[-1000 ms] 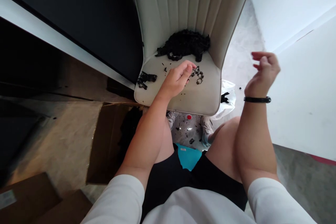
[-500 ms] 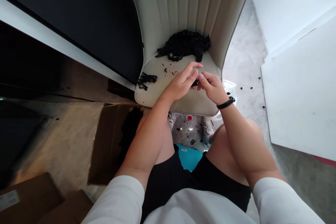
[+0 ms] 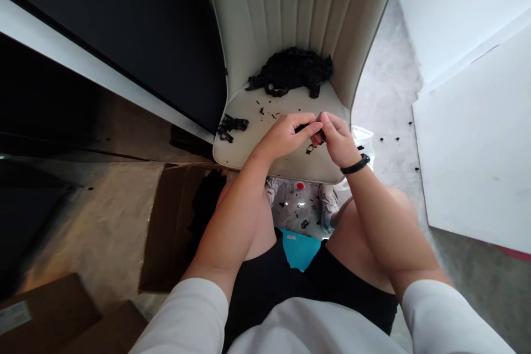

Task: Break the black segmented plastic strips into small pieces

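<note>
A pale padded chair (image 3: 286,5) bears a tangled black heap (image 3: 292,69) toward its back. Above the chair's front, a person's left hand (image 3: 286,134) and right hand (image 3: 338,138) meet, both gripping a small black piece (image 3: 322,137), partly hidden between them, with tiny dark scraps (image 3: 262,111) lying just beyond

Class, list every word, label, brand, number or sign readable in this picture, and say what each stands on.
Readable text: none.
Pale rectangular paper label on the brown cardboard box at lower left: too blurred to read.
Small white rectangular label on the bright blue surface at lower centre: marks show, too small to read.
</note>
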### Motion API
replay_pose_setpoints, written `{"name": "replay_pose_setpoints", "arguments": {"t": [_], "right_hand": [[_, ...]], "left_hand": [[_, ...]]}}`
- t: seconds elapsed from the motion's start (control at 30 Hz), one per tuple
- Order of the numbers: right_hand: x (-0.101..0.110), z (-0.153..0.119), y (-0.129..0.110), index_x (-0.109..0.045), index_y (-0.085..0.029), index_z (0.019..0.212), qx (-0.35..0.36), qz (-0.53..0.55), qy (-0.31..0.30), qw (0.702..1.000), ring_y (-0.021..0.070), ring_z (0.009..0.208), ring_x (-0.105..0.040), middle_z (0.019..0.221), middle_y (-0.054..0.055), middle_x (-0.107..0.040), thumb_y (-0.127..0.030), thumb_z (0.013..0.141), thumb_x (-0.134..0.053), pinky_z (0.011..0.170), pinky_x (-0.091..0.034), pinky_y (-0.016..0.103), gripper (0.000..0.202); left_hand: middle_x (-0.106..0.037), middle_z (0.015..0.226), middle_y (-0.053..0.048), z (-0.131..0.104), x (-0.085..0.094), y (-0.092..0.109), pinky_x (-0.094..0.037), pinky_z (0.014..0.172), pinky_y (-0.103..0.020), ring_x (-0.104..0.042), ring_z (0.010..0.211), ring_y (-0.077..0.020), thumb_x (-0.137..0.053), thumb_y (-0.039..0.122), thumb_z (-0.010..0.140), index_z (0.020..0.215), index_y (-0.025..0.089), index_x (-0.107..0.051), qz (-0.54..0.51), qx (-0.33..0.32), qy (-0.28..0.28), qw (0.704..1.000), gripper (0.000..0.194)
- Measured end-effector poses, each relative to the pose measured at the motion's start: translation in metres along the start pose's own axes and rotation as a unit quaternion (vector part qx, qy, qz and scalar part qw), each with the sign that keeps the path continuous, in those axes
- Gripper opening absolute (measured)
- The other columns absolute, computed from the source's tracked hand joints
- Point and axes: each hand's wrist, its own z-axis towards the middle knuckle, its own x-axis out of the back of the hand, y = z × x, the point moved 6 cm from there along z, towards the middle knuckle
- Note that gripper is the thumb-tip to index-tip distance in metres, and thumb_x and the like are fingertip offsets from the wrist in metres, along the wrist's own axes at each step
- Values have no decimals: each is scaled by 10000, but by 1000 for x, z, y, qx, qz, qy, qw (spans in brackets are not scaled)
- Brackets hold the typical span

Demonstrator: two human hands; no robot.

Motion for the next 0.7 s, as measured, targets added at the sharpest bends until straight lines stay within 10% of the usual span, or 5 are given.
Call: {"name": "replay_pose_setpoints", "arguments": {"t": [0.43,0.7], "right_hand": [[-7,-4,-27,-415,-265,740,13,155,24,987,108,511,-279,612,-82,-278,-830,948,-768,486,-328,295,698],[4,-2,-18,-494,-253,786,14,-25,36,999,129,598,-419,650,-30,-499,-845,1002,-675,536,-346,294,656]], "left_hand": [[-518,714,14,1,-8,-8,-423,638,-310,-482,652,-121,-573,842,1032,782,220,-529,-144,-5,30,989,671],[-506,715,8,1,-1,-14,-388,630,-315,-451,672,-133,-560,748,1093,763,215,-527,-44,18,62,997,628]]}}
